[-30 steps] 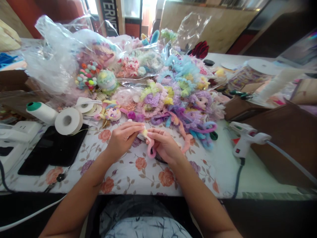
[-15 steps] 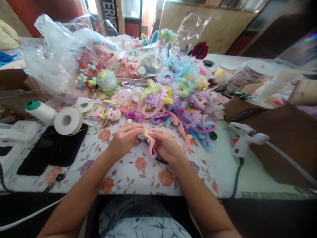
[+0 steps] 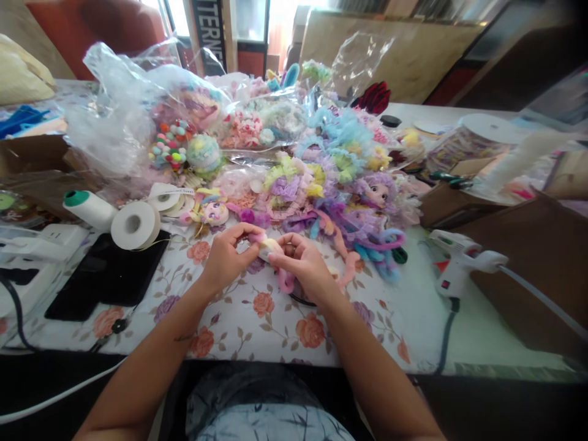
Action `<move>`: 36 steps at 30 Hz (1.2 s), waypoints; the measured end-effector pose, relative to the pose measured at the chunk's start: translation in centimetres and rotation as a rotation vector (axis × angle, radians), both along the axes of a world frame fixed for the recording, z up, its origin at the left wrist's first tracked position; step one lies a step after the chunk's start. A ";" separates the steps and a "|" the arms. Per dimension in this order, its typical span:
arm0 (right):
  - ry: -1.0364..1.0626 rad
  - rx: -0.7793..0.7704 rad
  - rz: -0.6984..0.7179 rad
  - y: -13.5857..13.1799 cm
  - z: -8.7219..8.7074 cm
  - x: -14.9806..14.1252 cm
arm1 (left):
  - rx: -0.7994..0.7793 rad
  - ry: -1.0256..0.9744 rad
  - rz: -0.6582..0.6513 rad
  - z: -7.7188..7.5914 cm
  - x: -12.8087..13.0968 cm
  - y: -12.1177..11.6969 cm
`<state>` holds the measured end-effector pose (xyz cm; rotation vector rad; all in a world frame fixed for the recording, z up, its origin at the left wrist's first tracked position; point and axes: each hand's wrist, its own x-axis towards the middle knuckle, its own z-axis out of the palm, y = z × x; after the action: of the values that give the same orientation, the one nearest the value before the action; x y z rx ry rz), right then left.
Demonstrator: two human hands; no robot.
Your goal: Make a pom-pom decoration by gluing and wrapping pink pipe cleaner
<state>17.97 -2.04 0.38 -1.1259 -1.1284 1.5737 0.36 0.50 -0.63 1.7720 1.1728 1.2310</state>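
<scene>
In the middle of the table, my left hand (image 3: 231, 254) pinches one end of a small pale yellow and pink fuzzy piece (image 3: 270, 247). My right hand (image 3: 303, 263) has its thumb and fingers closed on the other end. Below the right hand hangs a curled pink chenille stem (image 3: 285, 282); whether it joins the pale piece is hidden by the fingers. A thin black curved band (image 3: 302, 300) shows under the right palm, mostly covered. Just beyond the hands lie pink and purple pompoms (image 3: 248, 216) and a doll head (image 3: 215, 212) with colourful hair.
Ruffled trims and plastic bags (image 3: 110, 116) are heaped across the back. To the left are a white tape roll (image 3: 135, 225), a thread cone (image 3: 89, 208), a black phone (image 3: 131, 269) and a power strip (image 3: 27, 269). A corded glue gun (image 3: 459, 263) and cardboard box (image 3: 519, 263) stand right.
My hands have turned and moved slightly apart, with the pale fuzzy piece now stretched between them. The pink curl sits lower behind my right fingers. The camera view has shifted a little.
</scene>
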 end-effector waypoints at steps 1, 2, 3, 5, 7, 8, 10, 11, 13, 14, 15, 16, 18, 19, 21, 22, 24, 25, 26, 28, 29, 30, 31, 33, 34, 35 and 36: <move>-0.030 0.031 -0.015 0.0 -0.2 0.0 | -0.027 -0.011 -0.011 0.1 -0.1 0.1; -0.062 0.072 -0.027 0.1 -0.5 -0.1 | -0.058 -0.022 -0.023 0.2 -0.2 0.1; -0.102 0.123 -0.039 0.1 -0.7 -0.1 | -0.093 -0.032 -0.035 0.2 -0.2 0.2; -0.224 0.258 -0.072 0.0 -0.9 -0.1 | -0.170 -0.057 -0.056 0.4 -0.3 0.2; -0.385 0.387 -0.106 -0.1 -0.9 -0.1 | -0.248 -0.077 -0.074 0.6 -0.3 0.3; -0.455 0.433 -0.118 -0.2 -0.8 -0.1 | -0.281 -0.090 -0.080 0.7 -0.3 0.3; -0.538 0.488 -0.141 -0.3 -0.7 -0.1 | -0.336 -0.116 -0.095 0.9 -0.3 0.3; -0.552 0.500 -0.152 -0.3 -0.6 -0.1 | -0.359 -0.131 -0.107 0.9 -0.4 0.3; -0.560 0.518 -0.168 -0.2 -0.5 -0.1 | -0.395 -0.161 -0.132 1.0 -0.4 0.3; -0.559 0.529 -0.173 -0.1 -0.5 -0.1 | -0.411 -0.174 -0.148 1.0 -0.4 0.3; -0.551 0.539 -0.176 0.0 -0.5 0.0 | -0.425 -0.188 -0.163 1.0 -0.4 0.3; -0.535 0.542 -0.175 0.1 -0.4 0.0 | -0.438 -0.203 -0.179 0.9 -0.5 0.3; -0.482 0.509 -0.150 0.2 -0.3 0.2 | -0.450 -0.235 -0.221 0.8 -0.5 0.3; -0.446 0.467 -0.127 0.2 -0.2 0.3 | -0.449 -0.245 -0.244 0.8 -0.5 0.3; -0.368 0.353 -0.079 0.2 0.1 0.5 | -0.444 -0.237 -0.281 0.6 -0.6 0.3; -0.332 0.296 -0.063 0.2 0.2 0.5 | -0.445 -0.223 -0.291 0.5 -0.6 0.3; -0.275 0.208 -0.057 0.1 0.4 0.5 | -0.448 -0.205 -0.299 0.4 -0.7 0.3; -0.257 0.183 -0.061 0.1 0.4 0.5 | -0.453 -0.206 -0.302 0.4 -0.6 0.3; -0.248 0.170 -0.063 0.0 0.5 0.5 | -0.462 -0.216 -0.308 0.4 -0.6 0.3; -0.243 0.170 -0.065 0.0 0.5 0.4 | -0.494 -0.241 -0.319 0.5 -0.6 0.3; -0.243 0.175 -0.060 0.0 0.5 0.4 | -0.509 -0.246 -0.322 0.6 -0.5 0.2; -0.243 0.180 -0.052 0.0 0.4 0.4 | -0.516 -0.249 -0.319 0.6 -0.5 0.2; -0.241 0.182 -0.045 0.1 0.4 0.4 | -0.512 -0.250 -0.314 0.7 -0.5 0.2; -0.233 0.185 -0.038 0.1 0.3 0.4 | -0.492 -0.244 -0.312 0.9 -0.5 0.2; -0.227 0.186 -0.038 0.1 0.3 0.4 | -0.484 -0.241 -0.315 0.9 -0.5 0.1; -0.221 0.187 -0.037 0.1 0.3 0.4 | -0.480 -0.240 -0.320 1.0 -0.5 0.1; -0.216 0.187 -0.035 0.1 0.3 0.4 | -0.479 -0.240 -0.323 1.0 -0.5 0.1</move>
<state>18.34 -1.91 0.70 -1.2019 -1.3602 1.3118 -0.11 0.64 0.37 1.3471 0.9050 0.8546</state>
